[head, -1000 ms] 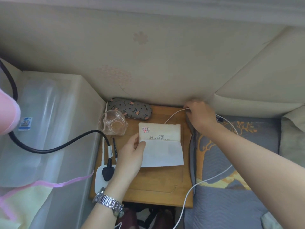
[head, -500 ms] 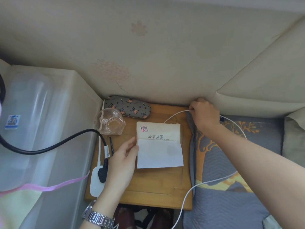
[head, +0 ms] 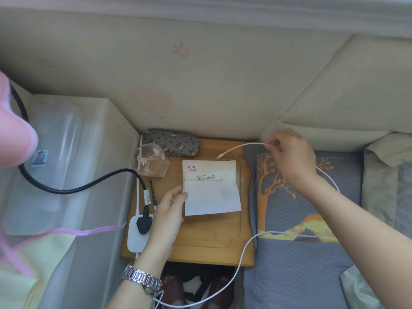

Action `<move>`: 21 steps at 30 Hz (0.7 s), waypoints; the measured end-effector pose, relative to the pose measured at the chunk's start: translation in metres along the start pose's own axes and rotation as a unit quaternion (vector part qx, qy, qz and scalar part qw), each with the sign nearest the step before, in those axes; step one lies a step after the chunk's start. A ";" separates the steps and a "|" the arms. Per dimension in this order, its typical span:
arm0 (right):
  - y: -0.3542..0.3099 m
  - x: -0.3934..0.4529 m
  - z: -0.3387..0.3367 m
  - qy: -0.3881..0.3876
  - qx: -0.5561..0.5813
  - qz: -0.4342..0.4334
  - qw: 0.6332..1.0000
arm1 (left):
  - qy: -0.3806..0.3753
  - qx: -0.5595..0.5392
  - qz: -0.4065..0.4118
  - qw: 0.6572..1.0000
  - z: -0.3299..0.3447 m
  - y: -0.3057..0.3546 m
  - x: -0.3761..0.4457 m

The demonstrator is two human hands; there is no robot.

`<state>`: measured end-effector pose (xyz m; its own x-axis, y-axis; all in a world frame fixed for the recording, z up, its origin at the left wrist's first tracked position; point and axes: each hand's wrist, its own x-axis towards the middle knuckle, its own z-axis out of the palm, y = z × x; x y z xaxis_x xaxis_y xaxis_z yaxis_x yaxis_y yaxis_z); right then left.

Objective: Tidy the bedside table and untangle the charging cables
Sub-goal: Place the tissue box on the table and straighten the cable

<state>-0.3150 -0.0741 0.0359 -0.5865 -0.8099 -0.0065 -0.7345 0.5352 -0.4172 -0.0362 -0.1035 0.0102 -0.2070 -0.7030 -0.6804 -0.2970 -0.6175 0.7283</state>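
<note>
Along the left edge of the wooden bedside table [head: 200,250], a black plug [head: 143,224] is sitting in a white power strip [head: 136,238], its thick black cord [head: 73,190] arching away over a translucent storage box [head: 55,166] whose contents are too blurred to make out. Behind it a clear glass jar [head: 149,161] is standing, apparently empty, beside a patterned pouch [head: 171,145] lying zipped against the wall. The left hand [head: 167,216] is resting on the tabletop with its fingers pinching the near corner of a tissue pack [head: 210,188], probably steadying it so the cable work does not drag it. Further right, the right hand [head: 289,157] is pinching the white charging cable [head: 242,147] just behind its connector, which is hanging free above the table's back edge, likely lifted so the run can be traced. The rest of the cable is looping over the grey patterned bedding [head: 301,275] and falling past the table's front edge, seemingly loose rather than knotted.
</note>
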 end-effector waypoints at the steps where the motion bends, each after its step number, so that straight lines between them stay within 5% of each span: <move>1: 0.001 -0.004 -0.008 0.015 0.009 0.005 1.000 | -0.004 -0.018 -0.009 1.000 0.001 0.000 -0.003; 10: 0.009 -0.038 -0.057 0.079 0.064 0.020 0.995 | -0.040 -0.227 -0.048 0.972 0.024 0.000 -0.007; 21: 0.018 -0.044 -0.069 0.095 0.082 0.019 0.992 | -0.060 -0.297 -0.036 0.952 0.068 0.013 0.002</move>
<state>-0.3256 -0.0121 0.0910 -0.6779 -0.7219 0.1391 -0.6540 0.5059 -0.5624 -0.1038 -0.0887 0.0129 -0.3224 -0.6284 -0.7079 0.2588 -0.7779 0.5726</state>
